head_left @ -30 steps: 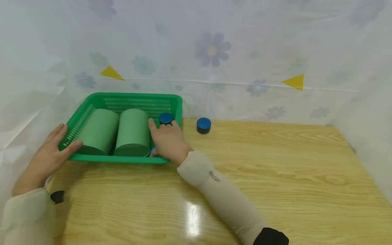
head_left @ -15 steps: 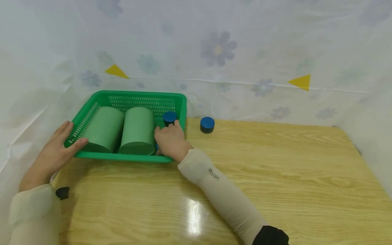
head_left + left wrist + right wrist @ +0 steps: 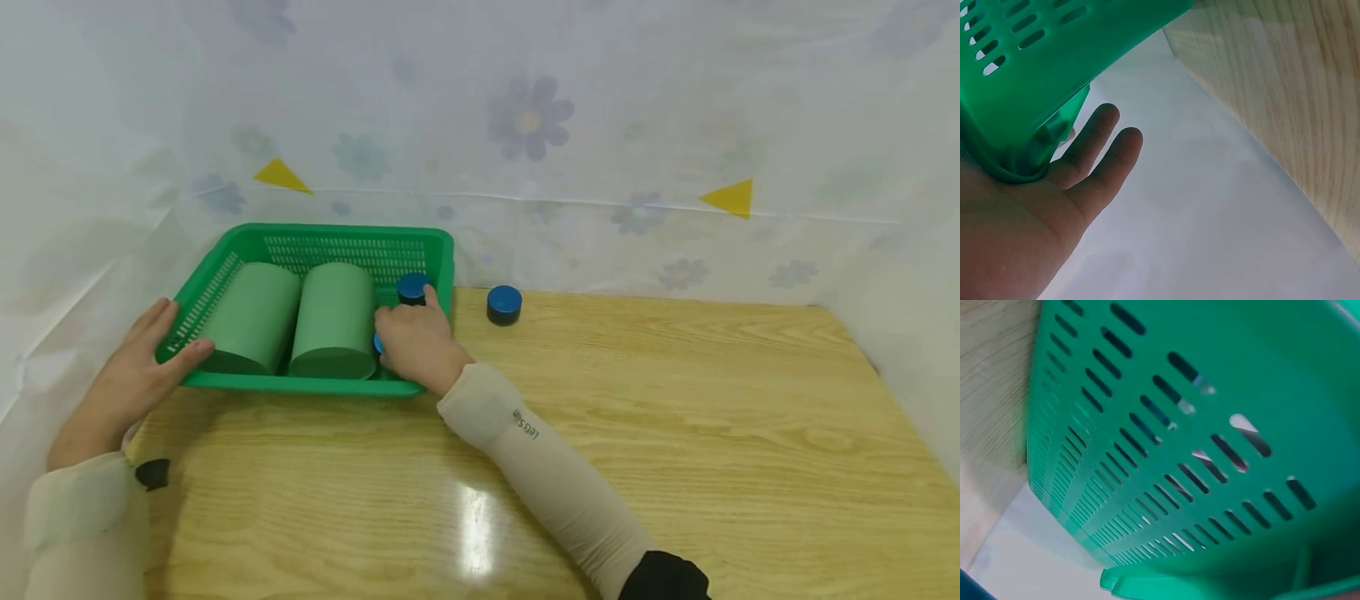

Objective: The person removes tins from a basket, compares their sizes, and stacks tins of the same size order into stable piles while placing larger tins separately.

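A green plastic basket (image 3: 315,386) holds two pale green cylinders (image 3: 257,312) lying side by side and a dark round container with a blue top (image 3: 413,286) at its back right. My left hand (image 3: 123,379) rests on the basket's front left corner, thumb over the rim. In the left wrist view its fingers (image 3: 1110,165) extend loosely outside the basket wall. My right hand (image 3: 420,343) is inside the right end, fingers curled round a second blue-topped piece (image 3: 378,343), mostly hidden. The right wrist view shows the slotted outer wall with fingers glimpsed through it.
Another blue-topped round container (image 3: 504,305) stands on the wood-grain table (image 3: 637,433), just right of the basket. Behind the table hangs a flowered white sheet (image 3: 600,100) with two yellow triangles (image 3: 729,198). White sheeting also borders both sides.
The blue piece at my right hand has shifted up and toward the back of the basket. My right index finger drew in, then lifted toward the back container. The left hand keeps its place.
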Tool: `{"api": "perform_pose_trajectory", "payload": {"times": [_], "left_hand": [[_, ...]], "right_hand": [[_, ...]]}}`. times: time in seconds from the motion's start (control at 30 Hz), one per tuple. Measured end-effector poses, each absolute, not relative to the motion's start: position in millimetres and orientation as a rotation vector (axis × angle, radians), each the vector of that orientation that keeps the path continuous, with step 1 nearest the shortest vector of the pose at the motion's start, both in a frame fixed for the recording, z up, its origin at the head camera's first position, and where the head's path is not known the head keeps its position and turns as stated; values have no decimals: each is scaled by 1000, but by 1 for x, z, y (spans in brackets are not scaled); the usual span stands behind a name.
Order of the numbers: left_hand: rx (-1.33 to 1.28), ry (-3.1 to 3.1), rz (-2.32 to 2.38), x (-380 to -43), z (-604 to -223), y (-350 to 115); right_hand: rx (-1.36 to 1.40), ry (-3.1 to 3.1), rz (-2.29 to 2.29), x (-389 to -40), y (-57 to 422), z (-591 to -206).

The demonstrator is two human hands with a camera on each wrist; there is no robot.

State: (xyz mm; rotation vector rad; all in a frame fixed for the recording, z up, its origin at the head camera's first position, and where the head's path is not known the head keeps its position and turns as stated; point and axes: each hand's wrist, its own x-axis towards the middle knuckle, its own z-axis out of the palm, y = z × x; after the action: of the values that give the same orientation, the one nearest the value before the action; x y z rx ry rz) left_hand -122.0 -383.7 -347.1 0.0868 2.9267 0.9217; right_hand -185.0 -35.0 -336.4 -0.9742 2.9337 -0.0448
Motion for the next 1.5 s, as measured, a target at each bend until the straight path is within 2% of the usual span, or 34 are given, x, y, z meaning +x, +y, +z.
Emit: {"api": "perform_pose_trajectory", "payload": {"times": [0.33,0.73,1.03,1.27,1.5], "left_hand": [[82,2915,938,-121,-348,-385],[87,2920,924,-122,-344,-383],[94,2929,917,-122,-344,-382],[93,2915,932,-120,-343,-383],[94,2918,936,-118,-342,-386]], "right_hand": [[-1012,2915,-260,-190,-28,-330],[-934,2681,-1233,-202,14,-305],[-754,2621,-1641,-214,54,-298],[-565,2550,-1834,-219,77,-296],[-605,2603,-1805,-221,90,-298]]}}
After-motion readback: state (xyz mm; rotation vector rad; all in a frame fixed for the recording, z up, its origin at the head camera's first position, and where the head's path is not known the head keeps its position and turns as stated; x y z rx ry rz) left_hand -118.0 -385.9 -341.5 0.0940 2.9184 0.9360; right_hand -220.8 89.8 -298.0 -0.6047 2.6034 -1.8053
